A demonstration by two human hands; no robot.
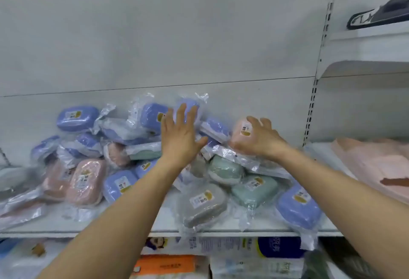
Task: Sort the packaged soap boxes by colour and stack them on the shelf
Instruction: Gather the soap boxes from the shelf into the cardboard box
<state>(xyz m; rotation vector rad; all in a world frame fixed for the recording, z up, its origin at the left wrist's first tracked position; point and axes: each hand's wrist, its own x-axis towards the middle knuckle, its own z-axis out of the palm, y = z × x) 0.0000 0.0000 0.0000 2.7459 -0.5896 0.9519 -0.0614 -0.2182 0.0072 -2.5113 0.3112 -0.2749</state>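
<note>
A jumbled pile of plastic-wrapped soap boxes covers the white shelf (132,226). Blue boxes (77,118) fill the back and left, pink ones (87,182) lie at the left front, green ones (254,189) and a grey one (203,204) sit at the front right. My left hand (180,137) is spread flat, fingers apart, against an upright blue box (188,102) at the back. My right hand (260,137) curls over a peach-pink box (242,131) on top of the pile, fingers around its upper edge.
A blue box (298,206) overhangs the shelf's front right corner. Pink folded cloth (374,163) lies on the neighbouring shelf to the right, with a slipper (380,13) on the shelf above. Packaged goods (232,254) fill the shelf below.
</note>
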